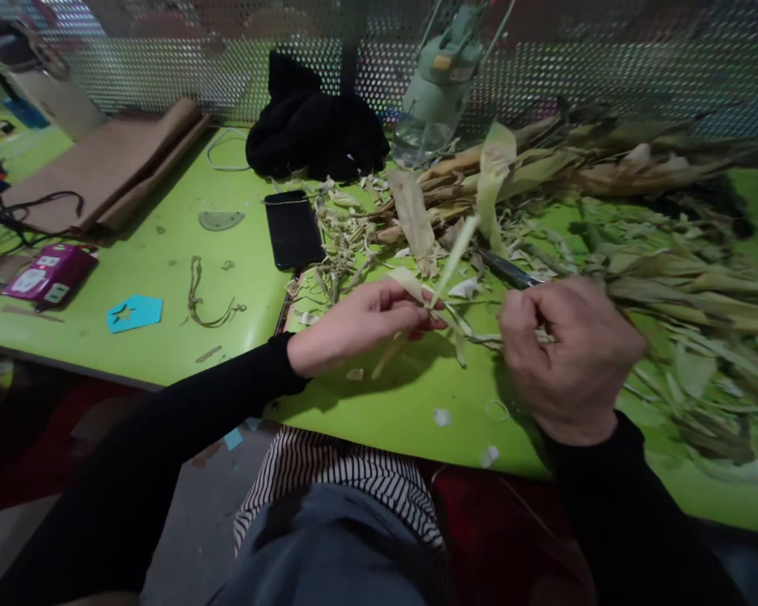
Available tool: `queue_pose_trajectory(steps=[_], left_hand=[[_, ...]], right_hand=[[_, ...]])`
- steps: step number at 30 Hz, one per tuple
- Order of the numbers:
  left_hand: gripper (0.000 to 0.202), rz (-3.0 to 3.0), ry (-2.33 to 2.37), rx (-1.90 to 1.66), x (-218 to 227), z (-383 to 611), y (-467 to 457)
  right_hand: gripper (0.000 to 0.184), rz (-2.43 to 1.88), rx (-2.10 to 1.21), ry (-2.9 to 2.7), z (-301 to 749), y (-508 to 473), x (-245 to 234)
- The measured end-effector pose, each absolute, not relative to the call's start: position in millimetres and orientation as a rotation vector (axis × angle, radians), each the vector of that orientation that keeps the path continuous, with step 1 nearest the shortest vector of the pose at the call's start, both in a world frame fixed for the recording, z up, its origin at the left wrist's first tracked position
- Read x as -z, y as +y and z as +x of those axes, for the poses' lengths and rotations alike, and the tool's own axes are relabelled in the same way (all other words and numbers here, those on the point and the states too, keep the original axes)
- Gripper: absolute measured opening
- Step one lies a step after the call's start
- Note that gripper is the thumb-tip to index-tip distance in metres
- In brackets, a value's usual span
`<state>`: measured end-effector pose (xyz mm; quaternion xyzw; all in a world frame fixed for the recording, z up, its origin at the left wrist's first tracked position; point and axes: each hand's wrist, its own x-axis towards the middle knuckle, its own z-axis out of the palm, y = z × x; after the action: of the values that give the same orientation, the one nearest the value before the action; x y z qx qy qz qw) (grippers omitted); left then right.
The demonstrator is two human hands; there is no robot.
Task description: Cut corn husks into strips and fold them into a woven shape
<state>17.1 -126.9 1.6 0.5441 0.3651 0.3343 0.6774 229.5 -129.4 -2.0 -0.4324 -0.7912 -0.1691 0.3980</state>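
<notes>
Over the near edge of the green table, my left hand point(379, 318) pinches pale corn husk strips point(458, 250) between thumb and fingers. Their loose ends stick up and hang down around the fingertips. A thin twisted husk strand point(482, 339) runs from there to my right hand point(568, 353), which is closed in a fist around its other end. Just beyond the right fist lies a dark metal tool point(509, 268); its far end is hidden, so its kind is unclear. Broad dry husk pieces point(413, 220) stand behind my hands.
Heaped corn husks point(682, 286) cover the right side. Farther back are a green water bottle point(439, 93) and a black cloth point(316, 126). Leftward lie a phone point(294, 229), a protractor point(221, 220), a braided cord point(195, 295), a blue paper tag point(135, 314) and a purple box point(49, 275).
</notes>
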Motion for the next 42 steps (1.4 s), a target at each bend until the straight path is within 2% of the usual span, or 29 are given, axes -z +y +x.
queue_pose_trajectory(steps=[3,6,9,16,21,23,26,30,32,37,42], left_hand=[[0.017,0.97,0.78,-0.812,-1.8,15.2,-122.6],[0.022,0.966,0.767,-0.804,-1.8,14.9,-122.5],[0.023,1.124,0.799,-0.805,-0.2,15.4,-123.4],[0.015,1.487,1.051,-0.835,0.5,17.7,-121.7],[0.018,1.098,0.933,-0.872,-1.4,19.7,-119.2],[0.017,0.938,0.891,-0.871,-3.1,20.7,-118.9],[0.015,0.854,0.87,-0.9,-4.0,22.2,-119.5],[0.008,0.905,0.873,-0.933,0.5,22.7,-118.9],[0.004,0.946,0.876,-0.942,4.1,22.0,-117.6],[0.012,1.264,0.943,-0.903,10.7,20.9,-116.3],[0.01,1.68,1.002,-0.824,11.9,26.1,-125.9]], right_hand=[[0.009,-1.126,0.251,-2.036,227.9,-129.4,1.4],[0.023,-1.149,-0.182,-2.144,224.1,-131.7,0.1],[0.016,-1.104,-0.361,-2.208,222.1,-134.0,-1.3],[0.016,-1.109,-0.197,-2.179,223.2,-131.3,2.1],[0.009,-1.063,0.229,-2.041,219.5,-131.3,9.0],[0.011,-0.99,0.171,-2.127,213.9,-134.4,11.5],[0.02,-0.991,-0.153,-2.29,203.5,-139.3,15.4],[0.018,-1.09,-0.396,-2.278,197.1,-142.9,17.8],[0.016,-1.066,-0.364,-2.274,198.2,-143.6,16.5],[0.009,-1.019,0.01,-2.122,202.9,-142.8,11.4],[0.033,-1.022,0.123,-2.177,201.7,-141.4,12.5]])
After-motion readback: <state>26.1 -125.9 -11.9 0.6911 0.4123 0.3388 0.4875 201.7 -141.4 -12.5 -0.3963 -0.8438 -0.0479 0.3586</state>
